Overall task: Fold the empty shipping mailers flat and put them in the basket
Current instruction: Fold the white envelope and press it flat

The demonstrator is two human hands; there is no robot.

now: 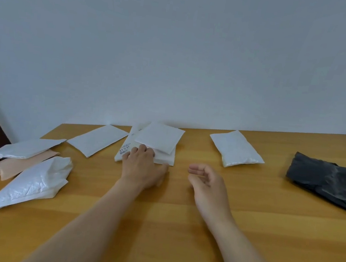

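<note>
Mailer stack [160,142], white and folded, lies mid-table under my left hand [140,166], whose bent fingers press its near edge, thumb spread. My right hand [207,181] hovers just beside it, loosely curled, holding nothing. A crumpled white poly mailer [32,184] and a pink mailer [15,163] lie to the left, and a black poly mailer [323,178] lies far right.

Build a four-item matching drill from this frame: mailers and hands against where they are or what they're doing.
1 black mailer
2 pink mailer
3 left hand
4 right hand

A partly under a white mailer, far left
B holding nothing, fingers relaxed
C alone at far right
D touching the middle stack

Pairs: 1-C, 2-A, 3-D, 4-B
</note>
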